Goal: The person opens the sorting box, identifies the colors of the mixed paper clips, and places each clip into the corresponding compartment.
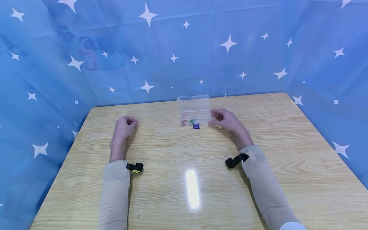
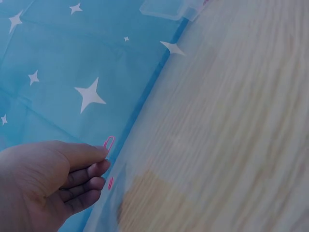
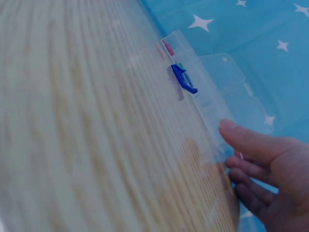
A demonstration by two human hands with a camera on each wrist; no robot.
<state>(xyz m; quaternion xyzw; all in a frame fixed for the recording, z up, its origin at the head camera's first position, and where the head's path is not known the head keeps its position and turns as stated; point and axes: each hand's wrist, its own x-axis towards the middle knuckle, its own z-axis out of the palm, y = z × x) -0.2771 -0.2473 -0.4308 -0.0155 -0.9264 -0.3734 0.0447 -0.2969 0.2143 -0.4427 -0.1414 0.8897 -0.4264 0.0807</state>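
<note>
My left hand (image 1: 124, 126) is held at the left of the table, pinching a pink paper clip (image 2: 110, 143) between thumb and index finger. Below it in the left wrist view shows a second small pink piece (image 2: 110, 183). At the back centre stands a clear plastic box (image 1: 203, 117), its lid (image 1: 194, 103) raised. Red clips (image 1: 184, 122) and green clips (image 1: 191, 121) lie in its left part. My right hand (image 1: 226, 119) spans the box's right end, with the thumb (image 3: 231, 131) at the front edge and the other fingers behind. A blue piece (image 1: 196, 126) sits at the box's front.
The wooden table (image 1: 161, 179) reaches back to a blue curtain (image 1: 161, 54) with white stars, close behind the box. Black wrist cameras, one at the left sleeve (image 1: 135, 167) and one at the right sleeve (image 1: 235, 160), jut inward over the table.
</note>
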